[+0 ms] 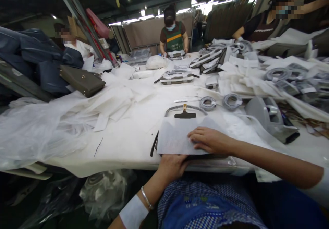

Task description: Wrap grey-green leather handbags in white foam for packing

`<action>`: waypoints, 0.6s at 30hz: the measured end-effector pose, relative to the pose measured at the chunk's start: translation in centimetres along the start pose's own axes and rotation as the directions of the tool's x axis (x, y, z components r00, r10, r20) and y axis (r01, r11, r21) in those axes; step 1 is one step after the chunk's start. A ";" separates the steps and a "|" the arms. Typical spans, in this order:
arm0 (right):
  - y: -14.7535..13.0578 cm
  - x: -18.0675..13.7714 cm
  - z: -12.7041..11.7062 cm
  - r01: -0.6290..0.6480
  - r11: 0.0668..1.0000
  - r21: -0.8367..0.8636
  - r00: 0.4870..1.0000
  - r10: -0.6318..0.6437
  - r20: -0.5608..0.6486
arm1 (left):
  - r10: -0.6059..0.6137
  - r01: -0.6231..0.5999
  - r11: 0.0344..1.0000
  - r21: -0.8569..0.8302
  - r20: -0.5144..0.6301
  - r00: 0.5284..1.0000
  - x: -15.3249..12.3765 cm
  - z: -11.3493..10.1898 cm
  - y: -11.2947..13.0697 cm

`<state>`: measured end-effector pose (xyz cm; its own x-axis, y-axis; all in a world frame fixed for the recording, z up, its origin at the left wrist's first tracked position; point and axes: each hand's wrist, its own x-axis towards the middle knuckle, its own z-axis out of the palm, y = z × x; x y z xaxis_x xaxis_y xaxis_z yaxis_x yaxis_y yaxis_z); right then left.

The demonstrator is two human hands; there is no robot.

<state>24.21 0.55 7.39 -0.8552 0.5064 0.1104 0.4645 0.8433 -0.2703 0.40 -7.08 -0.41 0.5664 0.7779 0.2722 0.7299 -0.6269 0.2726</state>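
A white sheet point(172, 136) lies over a dark handbag on the near edge of the table. Beyond the sheet show the bag's dark tab point(185, 115) with a gold clasp point(184, 107) and a wrapped handle loop point(168, 111). My right hand point(209, 140) rests on top of the sheet, its fingers laid out flat and slightly bent. At the front edge, my left hand point(171, 167) reaches in under the sheet, against the bag's near side. The sheet and bag hide its fingers. A dark strap end point(154, 144) sticks out to the left.
Wrapped coils point(207, 103) and a grey tape roll point(264, 114) sit to the right. Another handbag point(177, 79) lies farther back. White sheets and film point(51, 129) cover the left, beside an olive bag point(82, 80). A co-worker point(174, 37) works across the table.
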 end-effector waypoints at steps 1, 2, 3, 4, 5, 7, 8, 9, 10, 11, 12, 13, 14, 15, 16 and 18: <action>0.5 -0.1 0.4 0.019 1.000 0.002 1.000 -0.019 0.005 | -0.004 0.004 1.000 0.012 -0.004 1.000 -0.1 0.2 0.0; 1.0 -0.2 0.8 0.034 0.999 0.007 0.999 -0.034 0.021 | -0.004 0.004 1.000 0.028 -0.011 1.000 -0.2 0.3 0.0; 1.4 -0.4 1.1 0.038 0.999 0.018 0.998 -0.039 0.043 | 0.000 0.001 0.999 0.046 -0.019 1.000 -0.2 0.5 0.0; 1.8 -0.5 1.5 0.034 0.999 0.032 0.997 -0.036 0.070 | 0.005 -0.003 0.998 0.063 -0.025 1.000 -0.3 0.5 0.1; 2.1 -0.7 1.8 0.024 0.998 0.051 0.995 -0.028 0.092 | 0.009 -0.007 0.997 0.073 -0.027 1.000 -0.3 0.5 0.1; 2.7 -0.8 2.2 0.002 0.996 0.084 0.995 -0.011 0.103 | 0.014 -0.013 0.997 0.074 -0.011 1.000 -0.2 0.3 0.2; 2.9 -0.9 2.4 -0.003 0.995 0.095 0.995 -0.006 0.096 | 0.010 -0.010 0.998 0.068 0.001 1.000 -0.1 0.2 0.2; 3.1 -0.9 2.5 -0.006 0.995 0.103 0.997 -0.002 0.083 | 0.001 -0.002 0.998 0.060 0.015 1.000 0.0 0.0 0.2; 3.3 -0.8 2.6 -0.009 0.994 0.106 0.998 0.002 0.068 | -0.008 0.006 0.999 0.051 0.030 1.000 0.1 -0.1 0.2; 3.4 -0.8 2.7 -0.011 0.994 0.105 0.998 0.005 0.055 | -0.018 0.016 0.999 0.041 0.048 0.999 0.1 -0.3 0.2; 3.4 -0.8 2.7 -0.011 0.995 0.101 0.999 0.006 0.047 | -0.028 0.026 0.999 0.030 0.070 0.997 0.1 -0.3 0.1; 3.3 -0.9 2.7 -0.012 0.996 0.093 0.999 0.008 0.041 | -0.040 0.038 0.999 0.021 0.093 0.995 -0.1 -0.4 0.2; 3.2 -1.1 2.6 -0.015 0.997 0.082 0.999 0.012 0.038 | -0.053 0.051 0.999 0.016 0.113 0.992 -0.2 -0.5 0.3; 2.9 -1.3 2.5 -0.019 0.997 0.068 0.999 0.017 0.036 | -0.071 0.069 0.997 0.019 0.120 0.990 -0.4 -0.5 0.5; 2.5 -1.7 2.5 -0.025 0.998 0.053 0.999 0.023 0.034 | -0.083 0.081 0.996 0.027 0.113 0.990 -0.5 -0.5 0.9; 1.8 -2.3 3.1 -0.039 0.999 0.017 0.999 0.039 0.014 | -0.100 0.099 0.993 0.057 0.009 0.995 -0.2 -0.3 1.5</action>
<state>26.31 0.29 3.72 -0.8394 0.5366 0.0866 0.4939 0.8195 -0.2906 1.25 -8.25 0.25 0.4940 0.8370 0.2354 0.8032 -0.5430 0.2452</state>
